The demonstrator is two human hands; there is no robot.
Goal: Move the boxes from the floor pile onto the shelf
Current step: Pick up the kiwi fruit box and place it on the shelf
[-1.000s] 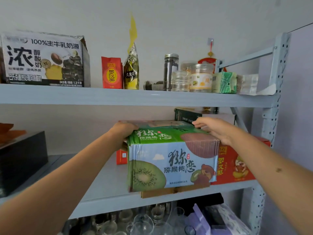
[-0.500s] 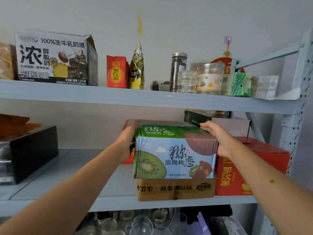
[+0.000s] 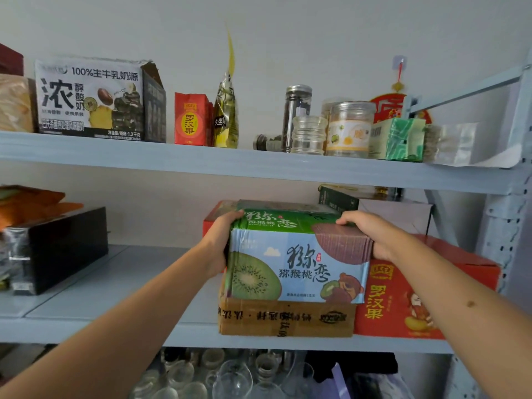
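Kiwi box (image 3: 296, 260) going onto brown carton (image 3: 286, 318), front edge of middle shelf (image 3: 115, 286), near its right end.
Left hand (image 3: 220, 243) and right hand (image 3: 367, 236) grip its two ends, fingers curled over the top. Best bet: square it to the carton's edges, clear of the red 罗汉果 box (image 3: 403, 300), before letting go. Label reads 猕猴桃 / 猕恋.

the kiwi box (image 3: 296, 266) is pale blue with a green top, a sliced green kiwi and a brown bear printed on it. beneath it a plain brown carton (image 3: 288, 318) with dark lettering — beside it a red box (image 3: 403, 298) with yellow characters. the shelf (image 3: 115, 286) is pale grey-blue.
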